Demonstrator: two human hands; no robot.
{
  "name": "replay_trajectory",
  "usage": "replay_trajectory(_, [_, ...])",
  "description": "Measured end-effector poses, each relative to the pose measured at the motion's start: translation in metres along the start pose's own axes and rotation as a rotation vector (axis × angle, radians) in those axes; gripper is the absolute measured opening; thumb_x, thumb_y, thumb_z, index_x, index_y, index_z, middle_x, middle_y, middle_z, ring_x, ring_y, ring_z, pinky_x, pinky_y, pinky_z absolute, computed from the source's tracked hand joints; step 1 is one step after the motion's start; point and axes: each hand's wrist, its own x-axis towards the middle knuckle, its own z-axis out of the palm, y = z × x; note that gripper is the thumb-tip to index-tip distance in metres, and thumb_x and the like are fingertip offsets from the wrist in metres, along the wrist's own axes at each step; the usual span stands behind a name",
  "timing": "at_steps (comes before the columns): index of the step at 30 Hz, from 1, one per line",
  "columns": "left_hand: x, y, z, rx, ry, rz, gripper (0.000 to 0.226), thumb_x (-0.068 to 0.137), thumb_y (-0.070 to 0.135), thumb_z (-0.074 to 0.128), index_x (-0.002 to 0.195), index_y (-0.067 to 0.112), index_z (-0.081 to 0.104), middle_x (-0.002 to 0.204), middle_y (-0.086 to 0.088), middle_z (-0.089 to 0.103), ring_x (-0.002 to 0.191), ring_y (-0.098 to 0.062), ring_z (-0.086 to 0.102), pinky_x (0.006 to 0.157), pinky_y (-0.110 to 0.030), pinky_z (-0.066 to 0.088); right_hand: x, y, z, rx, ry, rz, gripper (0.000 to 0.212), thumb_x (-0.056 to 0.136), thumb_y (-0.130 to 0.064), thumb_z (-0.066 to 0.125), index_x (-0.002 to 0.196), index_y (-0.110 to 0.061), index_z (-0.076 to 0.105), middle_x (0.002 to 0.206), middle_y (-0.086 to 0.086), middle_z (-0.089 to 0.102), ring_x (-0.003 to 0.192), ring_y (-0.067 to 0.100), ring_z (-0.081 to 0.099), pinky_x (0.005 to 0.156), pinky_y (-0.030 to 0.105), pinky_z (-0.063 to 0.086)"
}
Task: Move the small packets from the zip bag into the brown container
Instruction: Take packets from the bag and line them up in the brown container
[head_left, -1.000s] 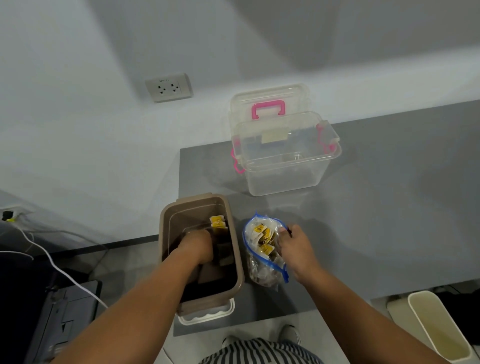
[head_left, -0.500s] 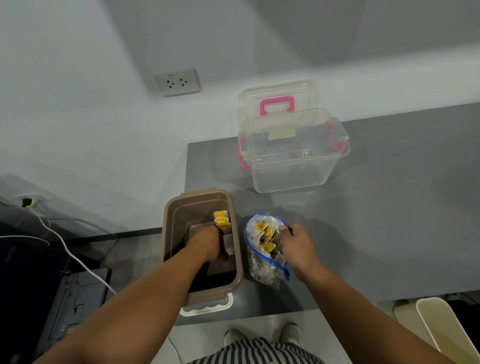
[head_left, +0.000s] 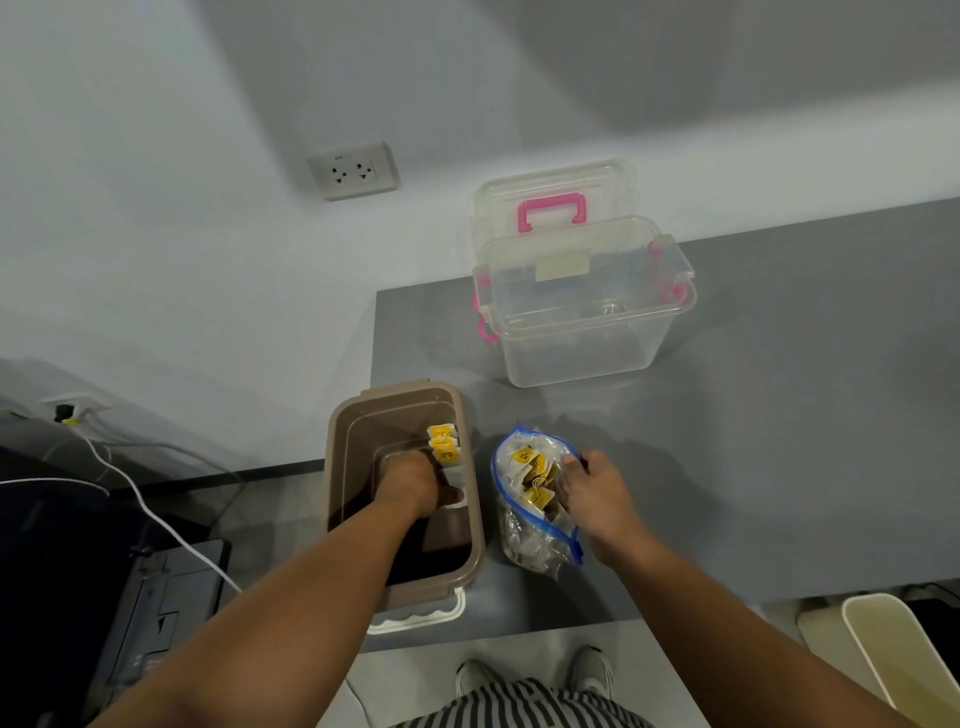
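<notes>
Because zip bag (head_left: 530, 545) needs an open mouth for next grab, right hand (head_left: 592, 496) pinches its rim w/ curled fingers (head_left: 571, 460). Left hand (head_left: 410, 480) reaches into brown container (head_left: 400, 389) at surface's (head_left: 779, 415) near-left corner, by small packets (head_left: 443, 441) lined on its right wall; its fingers are hidden, so grip is unclear.

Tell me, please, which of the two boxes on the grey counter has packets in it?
The brown container, where yellow-tagged packets stand against its right wall by the left hand; the clear box with pink latches shows none.
</notes>
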Motion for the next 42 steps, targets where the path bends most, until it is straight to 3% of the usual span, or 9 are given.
replay_trajectory(5, [-0.003, -0.002, -0.002, -0.272, -0.037, -0.117, 0.029, 0.102, 0.026, 0.047, 0.120, 0.008, 0.061, 0.120, -0.009, 0.063, 0.116, -0.026, 0.057, 0.101, -0.033, 0.042, -0.001, -0.002, -0.001, -0.002, -0.006, -0.009, 0.023, 0.108, -0.030, 0.042, 0.109, -0.011, 0.054, 0.091, 0.004, 0.061, 0.078, 0.011, 0.061, 0.058, 0.021, 0.044])
replay_trajectory(8, [0.007, -0.012, 0.007, -0.493, -0.178, -0.191, 0.011, 0.095, 0.016, 0.061, 0.092, 0.007, 0.065, 0.086, -0.010, 0.066, 0.081, -0.022, 0.063, 0.072, -0.030, 0.051, 0.000, -0.003, -0.001, -0.013, -0.012, -0.005, 0.024, 0.108, -0.031, 0.043, 0.108, -0.011, 0.055, 0.090, 0.005, 0.061, 0.076, 0.011, 0.060, 0.057, 0.021, 0.044])
replay_trajectory(12, [0.002, -0.015, 0.003, -0.772, -0.302, -0.257, 0.012, 0.093, 0.010, 0.061, 0.099, 0.004, 0.070, 0.080, -0.009, 0.068, 0.062, -0.013, 0.058, 0.055, -0.022, 0.047, 0.002, -0.004, 0.000, -0.016, -0.021, -0.012, 0.023, 0.108, -0.029, 0.044, 0.106, -0.009, 0.055, 0.087, 0.005, 0.060, 0.073, 0.012, 0.058, 0.058, 0.023, 0.044])
replay_trajectory(16, [-0.001, -0.014, -0.002, -0.910, -0.403, -0.272, 0.021, 0.096, 0.011, 0.058, 0.077, 0.012, 0.066, 0.061, 0.001, 0.066, 0.056, -0.006, 0.056, 0.050, -0.017, 0.043, 0.004, -0.004, 0.001, -0.035, -0.035, -0.007, 0.023, 0.107, -0.031, 0.044, 0.107, -0.011, 0.056, 0.090, 0.006, 0.061, 0.077, 0.013, 0.061, 0.061, 0.025, 0.047])
replay_trajectory(20, [0.001, -0.017, -0.005, -1.110, -0.509, -0.371, 0.023, 0.098, 0.013, 0.059, 0.076, 0.011, 0.064, 0.063, 0.002, 0.061, 0.060, -0.006, 0.051, 0.057, -0.018, 0.042, 0.004, -0.005, 0.000, -0.031, -0.041, 0.010, 0.023, 0.107, -0.030, 0.044, 0.108, -0.010, 0.055, 0.093, 0.006, 0.063, 0.081, 0.015, 0.064, 0.060, 0.023, 0.047])
replay_trajectory(28, [0.018, -0.021, -0.004, -1.528, -0.462, -0.517, 0.023, 0.093, 0.006, 0.051, 0.073, 0.006, 0.064, 0.066, -0.005, 0.063, 0.057, -0.011, 0.045, 0.056, -0.024, 0.046, 0.006, -0.005, 0.000, -0.033, -0.030, 0.031, 0.022, 0.107, -0.031, 0.045, 0.106, -0.012, 0.056, 0.096, 0.009, 0.064, 0.084, 0.017, 0.065, 0.063, 0.026, 0.049])
replay_trajectory(32, [0.019, -0.021, -0.004, -1.440, -0.412, -0.480, 0.019, 0.091, 0.001, 0.056, 0.074, 0.008, 0.061, 0.068, -0.002, 0.051, 0.055, -0.009, 0.042, 0.053, -0.019, 0.039, 0.005, -0.007, 0.001, -0.023, -0.022, 0.028, 0.020, 0.108, -0.029, 0.044, 0.105, -0.012, 0.055, 0.092, 0.007, 0.063, 0.080, 0.015, 0.063, 0.059, 0.022, 0.046])
replay_trajectory(38, [0.026, -0.021, 0.007, -1.084, -0.238, -0.382, 0.007, 0.086, 0.009, 0.073, 0.092, 0.006, 0.070, 0.063, -0.006, 0.059, 0.051, -0.012, 0.049, 0.042, -0.020, 0.039, 0.005, -0.006, 0.002, -0.030, -0.027, 0.026, 0.022, 0.107, -0.031, 0.044, 0.105, -0.012, 0.056, 0.096, 0.009, 0.066, 0.085, 0.019, 0.067, 0.061, 0.025, 0.050])
replay_trajectory(42, [0.030, -0.020, 0.012, -0.820, -0.083, -0.297, 0.008, 0.090, 0.005, 0.063, 0.094, 0.005, 0.070, 0.081, -0.013, 0.066, 0.070, -0.023, 0.063, 0.061, -0.030, 0.049, 0.004, -0.007, 0.002, -0.024, -0.022, 0.023, 0.022, 0.108, -0.031, 0.044, 0.106, -0.013, 0.056, 0.095, 0.007, 0.066, 0.084, 0.017, 0.068, 0.061, 0.024, 0.051])
